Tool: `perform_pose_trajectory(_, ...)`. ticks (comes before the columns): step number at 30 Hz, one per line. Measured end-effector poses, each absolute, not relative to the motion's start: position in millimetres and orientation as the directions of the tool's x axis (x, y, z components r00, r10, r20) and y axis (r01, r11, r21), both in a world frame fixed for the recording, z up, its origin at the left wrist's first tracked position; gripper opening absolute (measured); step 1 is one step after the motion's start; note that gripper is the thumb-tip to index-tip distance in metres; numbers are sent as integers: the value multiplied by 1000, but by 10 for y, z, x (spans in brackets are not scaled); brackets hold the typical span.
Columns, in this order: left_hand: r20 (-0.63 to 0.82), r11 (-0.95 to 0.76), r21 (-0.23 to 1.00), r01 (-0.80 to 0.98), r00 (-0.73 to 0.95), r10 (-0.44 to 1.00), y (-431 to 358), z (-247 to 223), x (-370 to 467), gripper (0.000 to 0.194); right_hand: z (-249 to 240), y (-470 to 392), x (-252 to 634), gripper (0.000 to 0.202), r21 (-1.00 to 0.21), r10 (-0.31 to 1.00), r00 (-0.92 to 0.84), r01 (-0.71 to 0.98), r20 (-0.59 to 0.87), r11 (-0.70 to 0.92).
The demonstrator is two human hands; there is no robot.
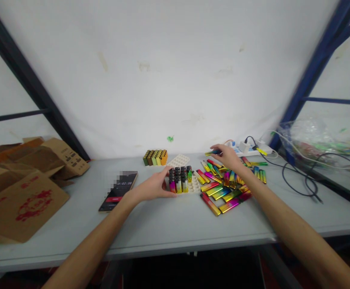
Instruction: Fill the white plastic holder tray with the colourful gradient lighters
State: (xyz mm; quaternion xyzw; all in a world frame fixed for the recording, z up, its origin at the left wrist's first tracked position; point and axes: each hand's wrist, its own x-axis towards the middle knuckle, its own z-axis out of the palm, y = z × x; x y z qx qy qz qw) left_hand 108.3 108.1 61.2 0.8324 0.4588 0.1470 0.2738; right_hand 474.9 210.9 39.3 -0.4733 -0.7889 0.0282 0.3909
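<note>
Because the partly filled tray (194,185) is steadied only at its left end, by the left hand (156,185) with thumb and fingers spread around that end, its unsupported right side could be tipped or slid if pressed unevenly, and the upright lighters (179,186) might be knocked askew. A single lighter (211,153) is pinched in the fingertips of the right hand (227,155), above the far side of the loose pile (211,204); with so narrow a hold, it could be dropped, and others could be nudged by a low wrist. Two hands, one pinched lighter and one phone (121,190) are counted. In the tray, roughly a dozen upright lighters are seen, three of them along the near edge; the exact number is hidden by overlap. About thirty are estimated in the pile, to the right on the bench (151,224). At the far side, one emptier tray (179,160) and one packed block (155,157) are seen, the latter's pieces too small to be counted surely.
</note>
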Motion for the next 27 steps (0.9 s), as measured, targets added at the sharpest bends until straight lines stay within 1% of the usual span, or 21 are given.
perform_pose_trajectory(2, -8, -426, 596, 681, 535, 845, 1074, 625, 1092, 88, 381, 2094, 4686, 29, -528, 784, -175, 649, 596, 547)
perform_pose_trajectory(5, -7, -424, 600, 679, 534, 845, 1072, 627, 1096, 88, 343, 2088, 4609, 30, -660, 805, -105, 517, 583, 545)
perform_pose_trajectory(8, 2, -431, 607, 668, 541, 841, 1078, 617, 1093, 87, 332, 2056, 4541, 43, -809, 878, -106, 348, 467, 473)
perform_pose_trajectory(10, 6, -437, 603, 667, 544, 839, 1081, 613, 1091, 87, 357, 2004, 4495, 48, -873, 911, -116, 263, 395, 412)
perform_pose_trajectory(14, -13, -421, 599, 681, 534, 845, 1078, 618, 1091, 89, 450, 1863, 4402, 46, -921, 923, -177, 134, 341, 366)
perform_pose_trajectory(17, -12, -419, 609, 673, 536, 844, 1072, 625, 1093, 87, 471, 1791, 4334, 45, -937, 919, -254, 97, 302, 335)
perform_pose_trajectory(21, -4, -430, 599, 675, 539, 842, 1070, 632, 1094, 87, 392, 1779, 4229, 45, -934, 883, -342, 43, 321, 356)
perform_pose_trajectory(23, -11, -430, 588, 685, 539, 843, 1072, 633, 1095, 87, 355, 1776, 4175, 44, -935, 879, -347, 16, 327, 354)
perform_pose_trajectory(25, -10, -432, 584, 688, 538, 843, 1074, 631, 1094, 87, 352, 1752, 4132, 45, -926, 886, -321, 67, 334, 373)
perform_pose_trajectory(27, -4, -435, 589, 681, 541, 841, 1077, 628, 1092, 87, 383, 1707, 4106, 49, -867, 880, -264, 211, 394, 451)
